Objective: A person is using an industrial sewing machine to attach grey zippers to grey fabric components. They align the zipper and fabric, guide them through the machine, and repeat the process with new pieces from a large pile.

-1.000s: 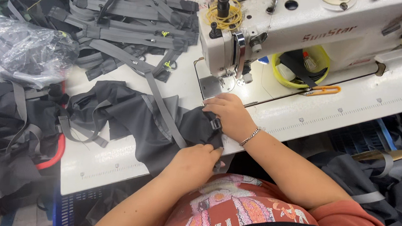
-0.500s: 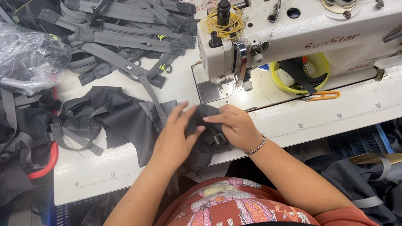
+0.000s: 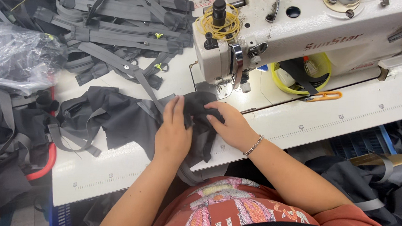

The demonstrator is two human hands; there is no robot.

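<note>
Head view: near the middle of the frame both hands work a piece of dark grey fabric that lies on the white table, just in front of the white sewing machine. The left hand lies on top of the fabric with its fingers straight and pressed together, pointing up toward the machine. The right hand sits just beside it, its fingers curled and pinching a bunched fold of the fabric; a thin bracelet circles its wrist. The fold stands close below the machine's needle area.

Half a second ago the left hand was already on the bunched fabric with its fingers somewhat fanned; now they are closed up side by side. A second ago that hand was lower, at the table's near edge, and the right hand lay flat on the cloth rather than pinching it. The bunched part of the fabric is now gathered higher between the two hands.

In the upper left of the frame lies a heap of grey straps, with a clear plastic bag at the left edge. Orange-handled snips rest on the table right of centre, beside a yellow ring under the machine's arm.
</note>
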